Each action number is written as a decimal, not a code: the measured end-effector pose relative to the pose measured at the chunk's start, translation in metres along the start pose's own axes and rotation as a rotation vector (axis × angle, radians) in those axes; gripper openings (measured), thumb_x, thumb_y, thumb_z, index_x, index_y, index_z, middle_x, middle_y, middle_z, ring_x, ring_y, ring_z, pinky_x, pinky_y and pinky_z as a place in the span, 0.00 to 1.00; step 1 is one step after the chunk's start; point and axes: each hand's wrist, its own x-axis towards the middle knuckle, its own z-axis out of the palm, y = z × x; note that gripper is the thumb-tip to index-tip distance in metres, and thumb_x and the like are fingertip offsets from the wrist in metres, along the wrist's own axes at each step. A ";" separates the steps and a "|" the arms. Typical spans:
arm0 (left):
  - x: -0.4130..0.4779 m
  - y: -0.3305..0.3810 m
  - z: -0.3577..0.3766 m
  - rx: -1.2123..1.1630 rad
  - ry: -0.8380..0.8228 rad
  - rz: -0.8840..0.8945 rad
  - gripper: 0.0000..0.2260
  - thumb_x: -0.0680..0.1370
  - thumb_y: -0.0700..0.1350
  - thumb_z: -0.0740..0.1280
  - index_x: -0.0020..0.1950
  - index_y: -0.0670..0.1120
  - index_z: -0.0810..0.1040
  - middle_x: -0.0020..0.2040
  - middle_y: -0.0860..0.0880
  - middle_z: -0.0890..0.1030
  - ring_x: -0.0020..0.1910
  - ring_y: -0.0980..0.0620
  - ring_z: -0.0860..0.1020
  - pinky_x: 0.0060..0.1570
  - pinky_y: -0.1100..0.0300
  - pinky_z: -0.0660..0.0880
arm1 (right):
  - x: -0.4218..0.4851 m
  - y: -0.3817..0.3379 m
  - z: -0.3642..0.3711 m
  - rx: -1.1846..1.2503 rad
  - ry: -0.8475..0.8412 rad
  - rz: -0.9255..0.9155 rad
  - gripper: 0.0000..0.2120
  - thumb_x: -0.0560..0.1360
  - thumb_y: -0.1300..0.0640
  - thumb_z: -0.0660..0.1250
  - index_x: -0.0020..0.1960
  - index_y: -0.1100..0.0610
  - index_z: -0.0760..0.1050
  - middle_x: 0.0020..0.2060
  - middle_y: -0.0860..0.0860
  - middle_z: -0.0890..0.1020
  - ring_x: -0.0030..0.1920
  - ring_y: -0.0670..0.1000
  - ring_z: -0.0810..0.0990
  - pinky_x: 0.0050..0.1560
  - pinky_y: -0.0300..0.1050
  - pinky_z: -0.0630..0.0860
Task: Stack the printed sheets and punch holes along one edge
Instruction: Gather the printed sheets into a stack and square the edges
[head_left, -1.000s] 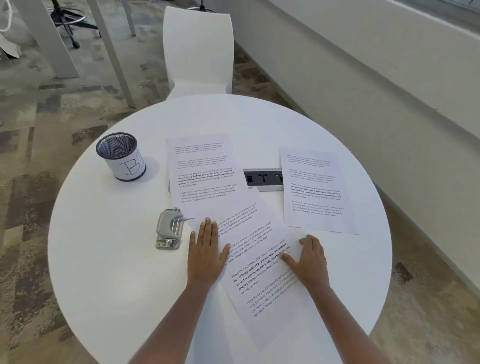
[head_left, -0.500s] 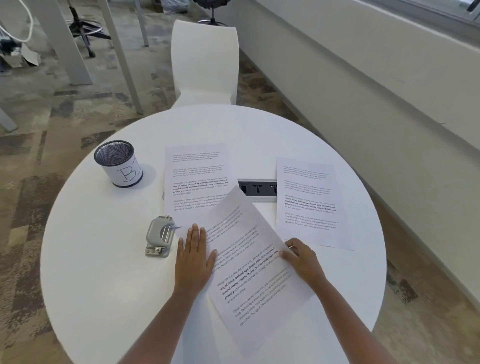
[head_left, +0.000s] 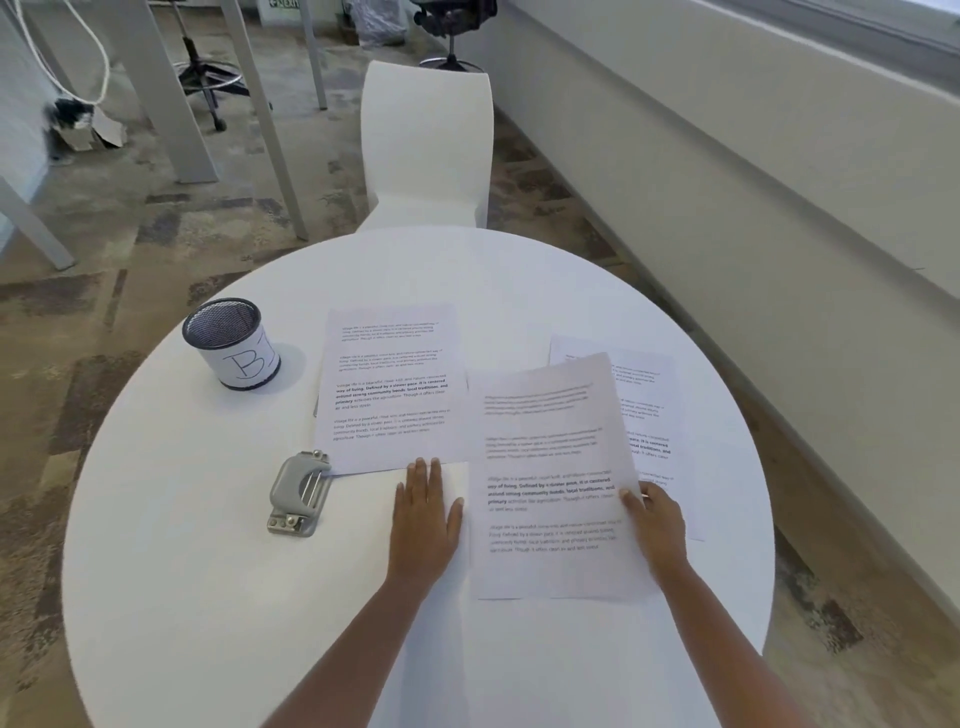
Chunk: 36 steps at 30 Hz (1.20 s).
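Three printed sheets lie on the round white table (head_left: 208, 597). The left sheet (head_left: 389, 389) rests flat beside the grey hole punch (head_left: 300, 493). My right hand (head_left: 655, 525) pinches the right edge of the middle sheet (head_left: 550, 478), which is lifted and partly covers the right sheet (head_left: 649, 415). My left hand (head_left: 426, 514) lies flat on the table with fingers together, its fingertips touching the bottom edge of the left sheet, just right of the punch.
A black mesh cup (head_left: 231, 343) with a paper label marked "B" stands at the left of the table. A white chair (head_left: 426, 145) is behind the table. A low wall (head_left: 779, 208) runs along the right.
My right hand has carried the middle sheet to the right and turned it upright, over the right sheet and the table's power socket. My left hand has stayed flat near the punch.
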 end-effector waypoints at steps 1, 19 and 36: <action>0.003 0.006 0.006 -0.014 -0.007 0.004 0.26 0.81 0.51 0.50 0.75 0.40 0.52 0.76 0.39 0.56 0.76 0.44 0.55 0.75 0.53 0.52 | 0.005 0.001 -0.003 -0.010 0.012 0.005 0.11 0.76 0.60 0.61 0.56 0.63 0.74 0.53 0.61 0.80 0.54 0.61 0.77 0.56 0.54 0.72; 0.053 0.121 0.019 -0.844 -0.122 -0.470 0.24 0.76 0.42 0.62 0.71 0.42 0.61 0.65 0.42 0.74 0.65 0.42 0.70 0.66 0.48 0.68 | 0.047 0.006 -0.034 -0.409 0.158 0.104 0.24 0.77 0.53 0.61 0.68 0.66 0.64 0.66 0.65 0.66 0.66 0.65 0.62 0.64 0.62 0.64; 0.066 0.071 -0.004 -1.293 -0.169 -0.619 0.15 0.77 0.30 0.61 0.64 0.34 0.71 0.63 0.36 0.76 0.55 0.41 0.77 0.56 0.50 0.73 | 0.035 0.002 -0.018 -0.037 -0.090 0.128 0.13 0.75 0.50 0.62 0.50 0.60 0.77 0.47 0.58 0.78 0.50 0.57 0.77 0.52 0.50 0.73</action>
